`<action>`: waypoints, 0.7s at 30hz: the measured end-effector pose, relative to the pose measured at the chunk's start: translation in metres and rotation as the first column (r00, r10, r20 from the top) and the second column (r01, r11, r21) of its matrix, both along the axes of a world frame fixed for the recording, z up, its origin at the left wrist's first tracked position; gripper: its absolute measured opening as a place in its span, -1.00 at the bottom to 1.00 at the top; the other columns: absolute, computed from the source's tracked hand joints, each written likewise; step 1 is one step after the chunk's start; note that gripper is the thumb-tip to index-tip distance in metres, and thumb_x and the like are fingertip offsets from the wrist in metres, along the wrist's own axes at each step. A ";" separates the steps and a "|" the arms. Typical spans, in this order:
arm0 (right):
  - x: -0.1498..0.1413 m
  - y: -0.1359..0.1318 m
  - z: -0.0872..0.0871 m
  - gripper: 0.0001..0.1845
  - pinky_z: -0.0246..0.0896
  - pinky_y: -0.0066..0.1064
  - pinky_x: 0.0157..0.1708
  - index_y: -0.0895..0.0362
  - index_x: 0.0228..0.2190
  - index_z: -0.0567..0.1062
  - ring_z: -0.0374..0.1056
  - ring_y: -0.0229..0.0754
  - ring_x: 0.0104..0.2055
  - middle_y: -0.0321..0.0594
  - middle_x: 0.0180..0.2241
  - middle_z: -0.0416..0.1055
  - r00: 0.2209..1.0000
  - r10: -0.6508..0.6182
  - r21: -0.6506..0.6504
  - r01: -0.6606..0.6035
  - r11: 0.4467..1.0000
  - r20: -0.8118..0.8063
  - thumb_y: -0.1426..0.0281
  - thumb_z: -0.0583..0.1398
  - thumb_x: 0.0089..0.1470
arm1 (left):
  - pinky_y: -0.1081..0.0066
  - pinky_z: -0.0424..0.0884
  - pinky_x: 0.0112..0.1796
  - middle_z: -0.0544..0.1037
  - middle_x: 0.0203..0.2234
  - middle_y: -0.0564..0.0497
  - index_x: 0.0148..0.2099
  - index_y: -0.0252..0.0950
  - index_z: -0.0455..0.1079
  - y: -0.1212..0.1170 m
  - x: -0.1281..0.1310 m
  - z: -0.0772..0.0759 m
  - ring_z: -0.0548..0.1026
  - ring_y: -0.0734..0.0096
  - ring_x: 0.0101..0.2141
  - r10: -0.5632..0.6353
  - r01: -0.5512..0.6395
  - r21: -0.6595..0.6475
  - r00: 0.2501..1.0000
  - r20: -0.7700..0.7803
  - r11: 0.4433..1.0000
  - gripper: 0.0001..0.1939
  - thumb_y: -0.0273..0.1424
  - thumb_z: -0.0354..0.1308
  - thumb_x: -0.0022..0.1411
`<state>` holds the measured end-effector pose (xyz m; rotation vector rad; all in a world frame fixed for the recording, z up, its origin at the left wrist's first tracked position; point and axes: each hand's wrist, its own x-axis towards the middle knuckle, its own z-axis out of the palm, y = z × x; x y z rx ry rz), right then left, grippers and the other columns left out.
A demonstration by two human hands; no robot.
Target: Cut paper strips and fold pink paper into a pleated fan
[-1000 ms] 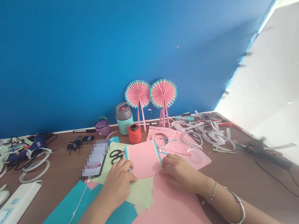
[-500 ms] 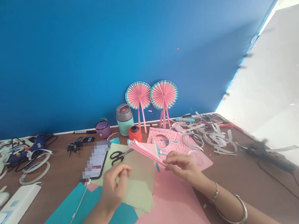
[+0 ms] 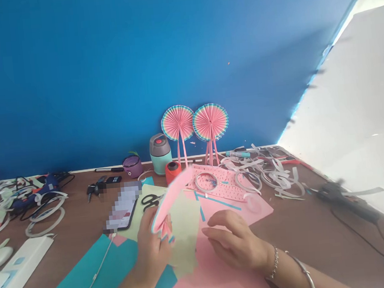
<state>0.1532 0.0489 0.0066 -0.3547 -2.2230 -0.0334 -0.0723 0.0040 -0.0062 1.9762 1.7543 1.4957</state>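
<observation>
A folded pink paper strip point(image 3: 172, 195) with blue edges is raised at a slant, its pleats bunched at the near end. My left hand point(image 3: 153, 239) grips that near end. Over the large pink sheet point(image 3: 216, 267) hovers my right hand point(image 3: 234, 241), fingers curled and apart, holding nothing. Pale green paper point(image 3: 185, 220) lies beneath the strip. Black-handled scissors point(image 3: 151, 201) rest on the green paper, their blades partly hidden. Thin blue paper strips point(image 3: 219, 201) lie on pink paper beyond my right hand.
Two pink pleated paper fans point(image 3: 177, 123) lean on the blue wall. A turquoise jar point(image 3: 161, 158) and an orange spool point(image 3: 172, 171) stand nearby. White paper curls point(image 3: 278, 172) lie right, a phone point(image 3: 123, 208) left of centre, a power strip point(image 3: 22, 273) far left.
The pink paper, flat between both hands earlier, was gathered into a narrow pleated strip. It passed from my right hand to my left, which lifts it; my right hand has let go.
</observation>
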 end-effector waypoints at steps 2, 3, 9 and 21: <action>0.002 -0.005 -0.001 -0.62 0.28 -0.28 -0.27 0.11 -0.10 0.38 0.30 -0.11 -0.19 -0.12 -0.27 0.36 0.997 -0.038 0.154 0.050 0.987 -0.074 0.58 0.14 -0.01 | 0.31 0.33 -0.32 0.41 -0.39 -0.04 0.02 -0.25 0.39 0.003 -0.002 0.004 0.40 0.29 -0.34 0.012 0.006 0.106 0.986 -0.166 0.994 -0.63 -0.51 -0.11 0.24; 0.003 -0.008 -0.002 -0.63 0.27 -0.25 -0.23 0.07 -0.10 0.38 0.29 -0.08 -0.15 -0.12 -0.25 0.37 0.995 -0.057 0.192 0.072 0.979 -0.083 0.53 0.17 0.00 | 0.31 0.31 -0.31 0.39 -0.38 -0.03 0.09 -0.23 0.33 0.003 -0.001 0.005 0.38 0.29 -0.32 0.022 0.018 0.143 0.963 -0.270 0.990 -0.56 -0.56 -0.12 0.22; 0.001 -0.010 -0.008 -0.68 0.10 -0.13 -0.08 -0.04 -0.10 0.38 0.27 0.00 -0.06 -0.12 -0.15 0.43 0.968 -0.189 0.025 0.188 0.982 0.167 0.43 0.17 0.08 | 0.32 0.21 -0.32 0.39 -0.39 -0.02 0.23 -0.25 0.16 0.002 0.015 0.003 0.33 0.30 -0.35 -0.021 0.092 0.082 0.779 -0.626 0.992 -0.45 -0.68 -0.16 0.23; 0.007 0.029 -0.022 -0.78 0.07 -0.34 -0.34 0.14 -0.45 0.40 0.20 -0.18 -0.35 -0.21 -0.40 0.38 0.913 -0.161 -0.438 0.328 0.837 0.376 0.66 0.05 -0.03 | 0.30 0.27 -0.28 0.43 -0.36 0.01 -0.32 -0.26 0.32 0.012 0.006 -0.004 0.37 0.28 -0.29 -0.291 0.110 -0.377 0.836 -0.465 0.920 -0.91 -0.52 0.05 0.23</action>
